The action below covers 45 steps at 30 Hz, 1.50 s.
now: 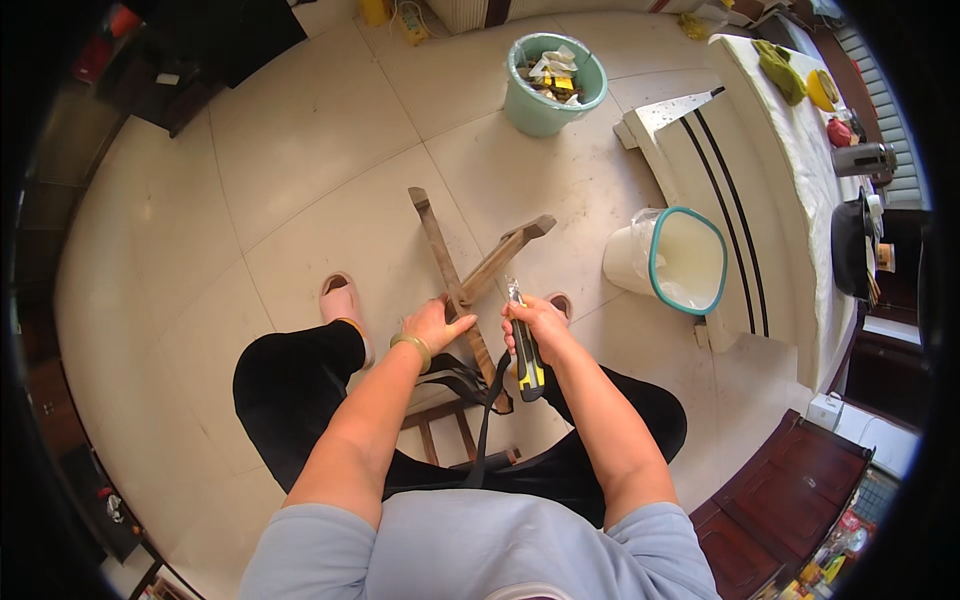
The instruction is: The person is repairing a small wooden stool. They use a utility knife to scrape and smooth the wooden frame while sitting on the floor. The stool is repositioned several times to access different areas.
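Observation:
Between my knees stands a wooden folding stool frame [440, 240], its bars crossing in an X, with dark straps [455, 380] hanging loose at its near end. My left hand [432, 325] is closed round one wooden bar close to the crossing, thumb lying over it. A black and yellow utility knife [525, 350] is gripped in my right hand [540, 325], just right of the frame. Its tip points away from me, close to the bars but apart from them. The lower part of the frame is partly hidden by my forearms and legs.
A green bucket [532, 118] full of rubbish stands ahead on the tiled floor [330, 130]. To the right is a white bin [625, 255] with a teal rim, beside a table with a white cover [785, 150]. A dark red wooden cabinet [790, 485] sits at the near right.

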Tool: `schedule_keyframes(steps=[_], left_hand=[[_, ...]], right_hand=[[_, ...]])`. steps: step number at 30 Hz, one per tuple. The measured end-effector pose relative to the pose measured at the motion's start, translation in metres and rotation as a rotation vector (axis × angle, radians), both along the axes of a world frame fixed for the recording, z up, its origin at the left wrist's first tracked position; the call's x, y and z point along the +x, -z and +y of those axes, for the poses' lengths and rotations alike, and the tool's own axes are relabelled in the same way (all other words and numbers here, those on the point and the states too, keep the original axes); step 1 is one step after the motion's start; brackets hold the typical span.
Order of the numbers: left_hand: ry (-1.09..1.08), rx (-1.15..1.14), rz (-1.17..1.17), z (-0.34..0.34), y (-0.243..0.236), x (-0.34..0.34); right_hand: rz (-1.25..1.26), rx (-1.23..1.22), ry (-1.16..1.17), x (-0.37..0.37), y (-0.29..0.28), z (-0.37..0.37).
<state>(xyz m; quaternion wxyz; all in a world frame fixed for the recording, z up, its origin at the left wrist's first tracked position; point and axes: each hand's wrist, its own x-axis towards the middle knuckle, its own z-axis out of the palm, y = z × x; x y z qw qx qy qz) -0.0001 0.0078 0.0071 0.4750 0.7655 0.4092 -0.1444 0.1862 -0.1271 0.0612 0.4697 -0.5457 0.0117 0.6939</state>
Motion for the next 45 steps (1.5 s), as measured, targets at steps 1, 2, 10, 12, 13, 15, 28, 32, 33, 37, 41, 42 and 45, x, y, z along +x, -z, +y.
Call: schedule_keyframes(steps=[1, 2, 10, 12, 13, 15, 28, 32, 33, 37, 41, 42, 45], left_hand=[[-0.003, 0.015, 0.029, 0.0, -0.003, 0.001], [-0.007, 0.03, 0.059, 0.0, -0.007, 0.002], [-0.005, 0.205, 0.084, -0.006, -0.032, -0.006], [0.013, 0.213, 0.102, -0.011, -0.045, -0.005], [0.016, 0.216, 0.104, -0.013, -0.048, -0.006], [0.018, 0.225, 0.089, -0.017, -0.051, -0.01], [-0.264, 0.017, -0.094, 0.014, -0.016, -0.032], [-0.363, -0.073, -0.148, 0.026, -0.022, -0.011], [-0.396, -0.084, -0.153, 0.031, -0.024, -0.008], [-0.452, 0.044, -0.203, 0.036, -0.036, 0.008], [-0.232, 0.373, -0.262, 0.025, -0.055, 0.027], [-0.196, 0.431, -0.27, 0.02, -0.058, 0.03], [-0.148, 0.529, -0.271, 0.0, -0.064, 0.041]], right_hand=[[0.029, 0.017, 0.027, 0.0, -0.004, -0.003], [0.057, 0.034, 0.052, 0.001, -0.008, -0.004], [-0.109, -0.028, 0.057, 0.009, -0.02, -0.03], [-0.174, -0.036, 0.085, 0.017, -0.024, -0.038], [-0.201, -0.019, 0.097, 0.021, -0.024, -0.041], [-0.242, -0.059, 0.182, 0.026, -0.025, -0.042], [-0.356, 0.024, 0.278, 0.043, -0.031, -0.042], [-0.342, 0.019, 0.303, 0.047, -0.028, -0.045], [-0.338, 0.019, 0.302, 0.047, -0.03, -0.043], [-0.371, 0.017, 0.264, 0.046, -0.034, -0.036], [-0.371, -0.02, 0.257, 0.047, -0.034, -0.033], [-0.366, -0.023, 0.26, 0.048, -0.035, -0.032], [-0.379, -0.037, 0.241, 0.047, -0.039, -0.028]])
